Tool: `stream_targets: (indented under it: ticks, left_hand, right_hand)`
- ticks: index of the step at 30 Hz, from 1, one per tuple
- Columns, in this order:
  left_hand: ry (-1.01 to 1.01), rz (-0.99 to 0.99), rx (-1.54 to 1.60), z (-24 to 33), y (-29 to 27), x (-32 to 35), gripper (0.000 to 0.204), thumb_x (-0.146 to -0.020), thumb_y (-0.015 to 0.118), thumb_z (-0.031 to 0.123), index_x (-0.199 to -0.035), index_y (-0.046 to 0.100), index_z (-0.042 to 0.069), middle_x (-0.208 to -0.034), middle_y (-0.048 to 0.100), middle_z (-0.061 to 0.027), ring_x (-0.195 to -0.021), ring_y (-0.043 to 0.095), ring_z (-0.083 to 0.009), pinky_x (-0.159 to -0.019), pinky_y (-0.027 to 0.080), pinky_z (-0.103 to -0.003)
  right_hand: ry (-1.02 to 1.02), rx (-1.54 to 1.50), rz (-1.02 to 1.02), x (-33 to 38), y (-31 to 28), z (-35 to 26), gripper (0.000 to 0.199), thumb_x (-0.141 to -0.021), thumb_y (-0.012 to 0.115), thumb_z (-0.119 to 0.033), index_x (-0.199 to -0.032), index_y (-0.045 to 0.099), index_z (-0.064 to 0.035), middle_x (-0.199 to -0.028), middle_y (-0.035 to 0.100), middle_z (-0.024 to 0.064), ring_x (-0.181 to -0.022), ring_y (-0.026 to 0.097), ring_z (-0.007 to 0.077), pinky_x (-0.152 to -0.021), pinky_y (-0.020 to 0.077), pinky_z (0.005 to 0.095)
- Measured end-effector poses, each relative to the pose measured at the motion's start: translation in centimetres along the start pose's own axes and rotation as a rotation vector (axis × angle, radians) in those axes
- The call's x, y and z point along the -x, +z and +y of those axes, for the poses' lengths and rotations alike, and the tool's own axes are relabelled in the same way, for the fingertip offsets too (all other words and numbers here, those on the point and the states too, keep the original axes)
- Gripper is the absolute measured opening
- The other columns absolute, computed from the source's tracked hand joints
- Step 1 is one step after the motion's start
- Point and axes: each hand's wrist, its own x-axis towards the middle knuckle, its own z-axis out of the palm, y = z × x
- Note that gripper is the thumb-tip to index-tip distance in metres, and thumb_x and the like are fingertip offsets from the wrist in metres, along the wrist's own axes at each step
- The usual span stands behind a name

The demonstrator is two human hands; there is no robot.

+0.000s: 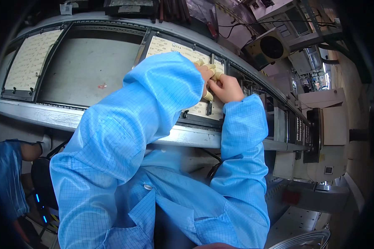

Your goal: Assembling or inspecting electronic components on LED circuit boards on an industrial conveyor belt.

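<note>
Both hands meet over the right part of a dark carrier frame [147,46] that holds a cream printed panel [195,108]. My left hand [205,76] wears pale yellow finger cots and reaches across with its fingers apart, resting on the panel beside a dark crossbar [209,108]. Its palm is partly hidden by the blue sleeve. Against its fingertips, my right hand [228,89] is closed in a pinch, also with a finger cot showing. Whatever lies between the right fingertips is too small and covered to make out.
The frame sits on a conveyor with metal rails [41,111]. Farther left is another cream panel [31,60] in a frame. Dark tools [180,10] lie behind the far rail. At the lower left a person in blue [6,178] sits nearby; machines stand at right.
</note>
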Motion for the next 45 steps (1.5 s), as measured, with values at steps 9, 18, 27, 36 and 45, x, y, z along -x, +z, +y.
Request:
stream_targets:
  ticks: [9,18,27,36,45]
  left_hand:
    - [0.079,0.122,0.115,-1.4,-0.3,0.5,0.08,-0.07,0.069,0.039,-0.133,0.035,0.005,-0.138,0.032,-0.017,-0.121,0.038,-0.0368,-0.101,0.033,-0.04]
    - [0.031,0.682,0.371,-12.4,-6.3,9.3,0.02,-0.078,0.061,0.011,-0.096,0.06,0.001,-0.097,0.059,-0.014,-0.087,0.058,-0.0279,-0.076,0.047,-0.034]
    - [-0.094,0.564,0.105,-18.0,-3.9,9.7,0.024,-0.079,0.057,0.018,-0.095,0.061,0.0,-0.099,0.057,-0.0139,-0.093,0.055,-0.0318,-0.081,0.045,-0.04]
    - [-0.096,0.839,0.293,-17.2,-4.5,9.0,0.024,-0.08,0.059,0.016,-0.1,0.06,0.002,-0.1,0.056,-0.0144,-0.094,0.055,-0.0325,-0.082,0.044,-0.038]
    - [-0.293,0.404,1.37,-7.8,-7.9,7.6,0.023,-0.09,0.051,0.022,-0.101,0.058,0.004,-0.088,0.06,-0.007,-0.065,0.056,-0.0098,-0.057,0.045,-0.022]
  right_hand:
    - [-0.115,0.093,-0.223,-3.7,-7.0,-1.2,0.026,-0.078,0.064,-0.022,-0.095,0.062,-0.0019,-0.065,0.055,0.0066,-0.058,0.048,0.0132,-0.054,0.0405,0.0292]
    - [0.031,0.104,0.045,-16.6,-1.9,-6.8,0.039,-0.078,0.065,-0.032,-0.102,0.059,-0.0033,-0.084,0.065,0.0135,-0.08,0.063,0.0237,-0.071,0.0485,0.0343]
    - [0.169,0.303,0.036,-23.3,2.7,-10.3,0.057,-0.081,0.059,-0.028,-0.129,0.038,-0.0054,-0.112,0.055,0.025,-0.105,0.053,0.0379,-0.091,0.0419,0.0427]
    - [0.193,-0.242,0.128,-19.6,-2.9,-8.4,0.052,-0.075,0.068,-0.022,-0.12,0.05,-0.0064,-0.075,0.062,0.008,-0.063,0.057,0.0149,-0.056,0.0472,0.027]
    - [-0.101,-0.35,0.289,0.6,-3.1,-12.4,0.046,-0.079,0.063,-0.005,-0.121,0.047,-0.0079,-0.066,0.054,0.0007,-0.056,0.05,0.0078,-0.051,0.041,0.023]
